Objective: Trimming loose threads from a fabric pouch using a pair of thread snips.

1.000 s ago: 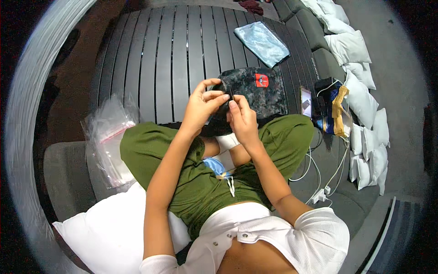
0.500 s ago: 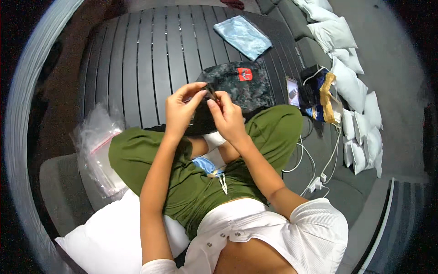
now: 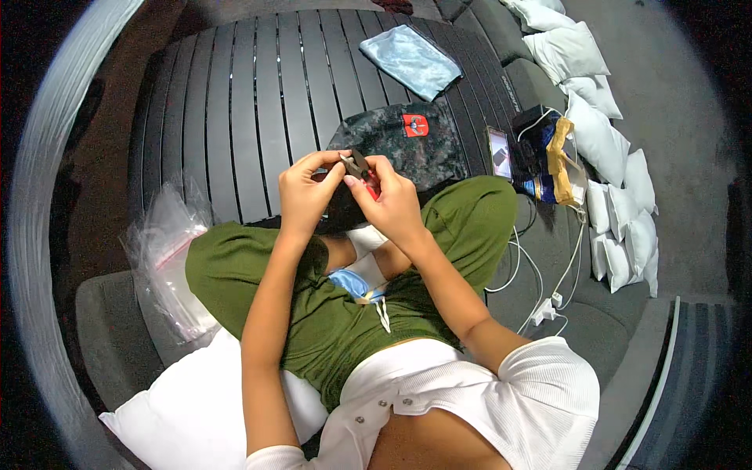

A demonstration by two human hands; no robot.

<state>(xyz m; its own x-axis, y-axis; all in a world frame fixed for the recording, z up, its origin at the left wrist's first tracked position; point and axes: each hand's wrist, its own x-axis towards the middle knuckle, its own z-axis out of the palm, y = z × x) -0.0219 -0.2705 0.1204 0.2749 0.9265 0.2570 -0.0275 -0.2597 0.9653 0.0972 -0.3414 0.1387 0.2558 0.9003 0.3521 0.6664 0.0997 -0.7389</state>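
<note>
A small pair of pliers (image 3: pixel 357 165) with dark jaws and red handles sits in my right hand (image 3: pixel 394 202), whose fingers are closed around it. The jaws point up and left, toward the fingertips of my left hand (image 3: pixel 304 192). Those fingertips are pinched together on a tiny light piece by the jaws, too small to name. Both hands are held over my lap, just in front of a dark mottled cloth item (image 3: pixel 407 153) with a red patch. It lies on the near edge of the slatted table (image 3: pixel 270 86).
Farther back lies a folded light-blue cloth (image 3: pixel 411 63). To the right are a lit phone (image 3: pixel 500 154), a blue-and-yellow bag (image 3: pixel 558 160), white cables with a plug (image 3: pixel 542 312) and several white pillows (image 3: pixel 595 129). Clear plastic bags (image 3: pixel 176 258) and a white pillow (image 3: pixel 184 407) lie left.
My right hand has turned a little, so the pliers' jaws and red handles now show between the hands. The left hand has shifted slightly left and down.
</note>
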